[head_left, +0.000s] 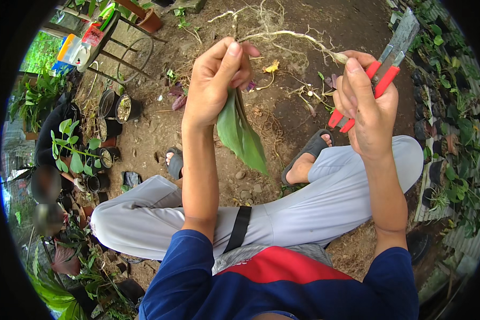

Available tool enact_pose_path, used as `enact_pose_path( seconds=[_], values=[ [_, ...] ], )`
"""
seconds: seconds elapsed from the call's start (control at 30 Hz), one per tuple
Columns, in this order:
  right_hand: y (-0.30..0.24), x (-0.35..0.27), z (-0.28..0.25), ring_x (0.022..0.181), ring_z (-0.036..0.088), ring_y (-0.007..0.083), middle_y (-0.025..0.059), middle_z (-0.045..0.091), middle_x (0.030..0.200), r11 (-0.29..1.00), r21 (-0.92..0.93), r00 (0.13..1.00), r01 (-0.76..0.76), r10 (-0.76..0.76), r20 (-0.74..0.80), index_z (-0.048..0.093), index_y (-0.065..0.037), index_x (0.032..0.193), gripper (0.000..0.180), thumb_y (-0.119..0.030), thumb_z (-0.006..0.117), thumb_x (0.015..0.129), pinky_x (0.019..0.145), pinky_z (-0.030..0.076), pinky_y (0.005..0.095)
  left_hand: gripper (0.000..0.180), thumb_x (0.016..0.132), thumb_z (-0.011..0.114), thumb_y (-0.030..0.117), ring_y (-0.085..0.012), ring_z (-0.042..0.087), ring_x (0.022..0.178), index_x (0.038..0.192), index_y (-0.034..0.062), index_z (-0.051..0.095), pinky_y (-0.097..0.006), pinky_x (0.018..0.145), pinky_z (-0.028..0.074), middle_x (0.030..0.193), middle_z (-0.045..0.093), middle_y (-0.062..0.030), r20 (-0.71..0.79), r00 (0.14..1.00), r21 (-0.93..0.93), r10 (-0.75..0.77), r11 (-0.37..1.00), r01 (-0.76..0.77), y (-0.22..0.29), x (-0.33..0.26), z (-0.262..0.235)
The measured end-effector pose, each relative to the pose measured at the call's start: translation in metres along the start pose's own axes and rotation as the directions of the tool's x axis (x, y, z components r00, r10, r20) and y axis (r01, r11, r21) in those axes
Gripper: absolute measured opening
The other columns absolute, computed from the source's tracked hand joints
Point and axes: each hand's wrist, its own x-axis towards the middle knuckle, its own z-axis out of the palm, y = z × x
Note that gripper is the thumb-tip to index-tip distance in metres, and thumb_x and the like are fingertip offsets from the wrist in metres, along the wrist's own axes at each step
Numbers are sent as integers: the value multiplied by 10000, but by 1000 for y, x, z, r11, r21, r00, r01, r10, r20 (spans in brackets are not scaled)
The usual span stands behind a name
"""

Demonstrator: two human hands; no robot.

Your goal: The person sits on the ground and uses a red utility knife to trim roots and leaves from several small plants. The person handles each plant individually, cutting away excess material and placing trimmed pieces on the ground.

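Head cam: plant (241, 136) spans btwn both hands nr 12 o'clock, its leaf drooping toward 5 o'clock from L hand (213, 80), whose grip is closed round the stem. Pale root (304, 36) runs to R hand (368, 101) at 2 o'clock; thumb + fingertips appear to pinch its knobby end, while same palm holds red-handled cutters (386, 82), blades toward 1 o'clock.

Risk, prob: root snaps if hands pull apart too hard, as it looks thin. Cutters may slip or nick skin, since R hand does two jobs at once. Leaf could tear if L fingers squeeze or twist.

Around: yellow scrap (272, 66) on soil btwn 12 & 1 o'clock; sandals approx 9 and 3 o'clock. Black pots (127, 108) at 10 o'clock, coloured containers (72, 50) farther out same way. Co-worker's dark sleeve (56, 130) nr 9 o'clock. Potted plants (456, 133) line 3 o'clock edge. In the way: cutters crowd R fingers; bent legs limit room below.
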Motion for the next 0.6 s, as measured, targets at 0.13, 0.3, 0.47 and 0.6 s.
enact_pose_path(
  seconds=[0.13, 0.3, 0.47, 0.6],
  values=[
    [1, 3, -3, 525, 378, -8, -64, 496, 679, 996, -64, 998, 55, -57, -36, 621, 46, 1128, 243, -161, 629, 1002, 460, 296, 200, 315, 1074, 519, 275, -69, 427, 614, 997, -13, 623, -253, 586, 375, 669, 476, 21, 32, 999, 62, 10, 998, -12, -1, -1, 3],
    [3, 7, -7, 536, 408, -8, -60, 527, 694, 984, -149, 991, 100, -111, -69, 648, 24, 1106, 229, -178, 641, 998, 465, 319, 197, 229, 1063, 537, 210, -85, 471, 639, 1030, -6, 604, -270, 594, 408, 707, 503, 3, 13, 1000, 95, -9, 995, 8, -2, -2, 5],
    [4, 8, -8, 574, 435, -11, -64, 551, 705, 977, -204, 993, 64, -82, -83, 667, 8, 1095, 224, -192, 656, 993, 490, 337, 195, 224, 1075, 510, 226, -87, 415, 629, 1089, 8, 559, -265, 568, 374, 696, 413, 24, -10, 999, 32, -46, 998, 46, 0, -4, 8],
    [5, 9, -7, 626, 439, -11, -60, 582, 722, 973, -210, 993, 92, -106, -56, 682, 7, 1050, 200, -184, 658, 993, 555, 354, 195, 206, 1072, 516, 192, -85, 457, 631, 1058, -5, 577, -258, 574, 394, 712, 481, 8, -15, 1000, 14, -21, 1000, 21, 2, -4, 11]
  ],
)
